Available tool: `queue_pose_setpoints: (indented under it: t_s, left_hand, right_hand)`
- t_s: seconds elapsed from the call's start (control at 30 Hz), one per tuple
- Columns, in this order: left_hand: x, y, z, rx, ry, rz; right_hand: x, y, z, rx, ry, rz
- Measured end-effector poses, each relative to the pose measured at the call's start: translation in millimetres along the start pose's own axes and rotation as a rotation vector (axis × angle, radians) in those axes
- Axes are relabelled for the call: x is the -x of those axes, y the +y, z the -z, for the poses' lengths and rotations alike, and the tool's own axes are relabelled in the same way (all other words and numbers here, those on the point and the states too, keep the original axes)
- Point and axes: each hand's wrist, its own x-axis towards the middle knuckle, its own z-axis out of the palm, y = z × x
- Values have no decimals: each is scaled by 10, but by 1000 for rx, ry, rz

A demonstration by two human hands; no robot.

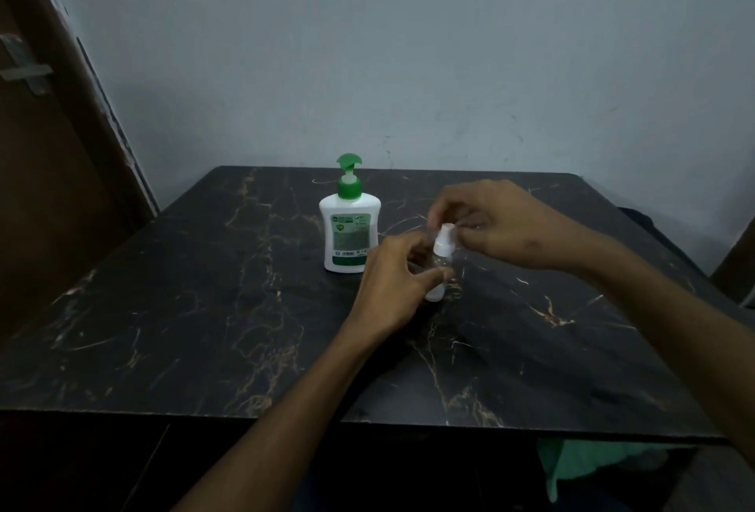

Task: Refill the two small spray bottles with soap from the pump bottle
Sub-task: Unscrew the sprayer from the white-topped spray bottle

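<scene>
left hand (392, 282) grips small spray bottle (439, 266) body, frame centre, above dark marble table (204, 307) | right hand (494, 225) pinches its white spray cap (445, 234) | pump bottle (349, 221) upright just left, behind | grey wall (408, 41) beyond

Pump bottle (350, 225) upright on the table (204, 307), just left of the frame's centre, toward the far edge. Small spray bottle (440, 262) right of it, near but apart, tilted, between both hands. Left hand (392, 287) below and left of that bottle, round its body; right hand (494, 221) above and right, at its cap. Wall (408, 41) behind the table across the upper frame. Door (49, 143) at the left edge.
</scene>
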Motion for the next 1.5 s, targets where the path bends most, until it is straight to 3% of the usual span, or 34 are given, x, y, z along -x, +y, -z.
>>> queue_pose_setpoints:
  t_s: [0.1,0.2,0.4,0.6,0.77,0.93,1.0,1.13,1.2,1.3,1.4,1.5]
  left_hand:
    - [17,10,-3,15,2,-1]
    - [-2,-25,-3,-25,-1,20]
    - [8,-54,-13,24,-6,37]
    - [16,-69,-15,49,17,36]
    - [32,-72,-12,48,30,48]
    - [22,-68,-25,-1,20,56]
    - [26,-66,-18,4,24,58]
    - [60,-44,-20,7,40,31]
    - [85,-21,-26,-7,61,22]
    - [142,30,21,-39,105,37]
    - [271,68,138,-16,192,51]
    - [439,84,252,0,253,57]
  right_hand:
    - [-42,7,-137,248,111,-31]
    - [-119,-37,-224,463,57,-70]
    - [-138,-186,-18,339,-101,51]
    - [-161,-203,-61,268,-127,66]
    - [-167,-167,-133,206,-16,55]
    - [-92,-202,-119,463,8,-14]
    - [-48,-322,63,428,44,10]
    - [304,-462,661,186,298,10]
    - [472,-321,643,78,448,-64]
    - [489,22,140,-76,606,-319]
    - [362,213,-487,-98,598,-493]
    - [169,199,-941,-65,521,-509]
